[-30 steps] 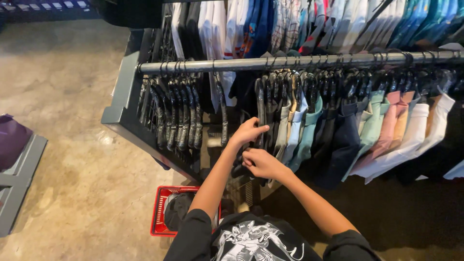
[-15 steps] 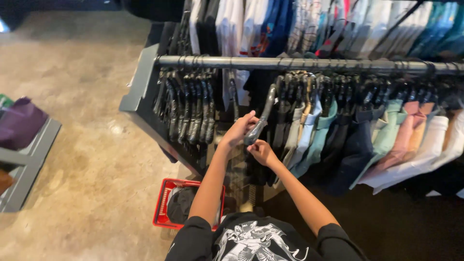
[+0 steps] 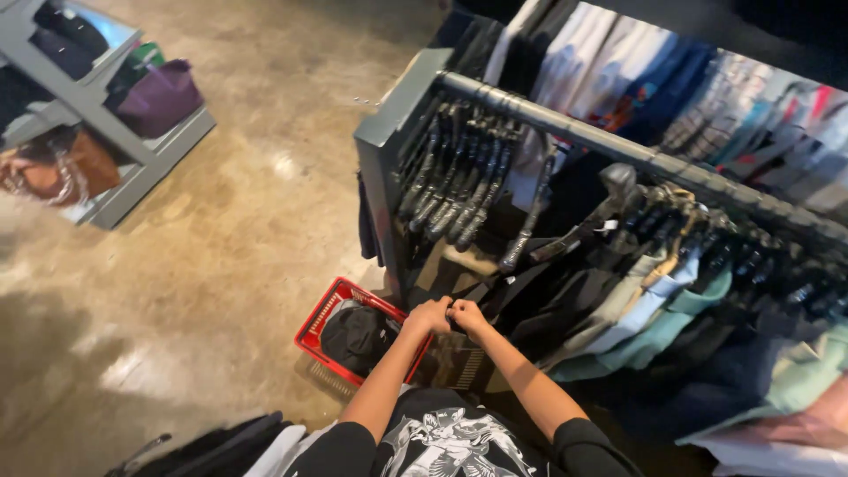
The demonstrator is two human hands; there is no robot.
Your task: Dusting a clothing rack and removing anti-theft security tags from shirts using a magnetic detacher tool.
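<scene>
Both our left hand point(image 3: 430, 315) and right hand point(image 3: 468, 314) have dropped below the clothes rail point(image 3: 618, 150), now pinching a black garment point(image 3: 521, 296) beside the red basket point(image 3: 329, 329)

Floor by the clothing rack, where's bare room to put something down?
Bare concrete floor stretches left of the red basket, up to the grey shelf unit. It is crowded along the rail, where hangers and garments pack tight around the left hand and right hand.

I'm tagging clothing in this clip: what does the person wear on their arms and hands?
Both hands, left hand and right hand, are bare, no gloves, rings or watch visible. The forearms are uncovered; short black sleeves belong to a black T-shirt with a white graphic print.
</scene>
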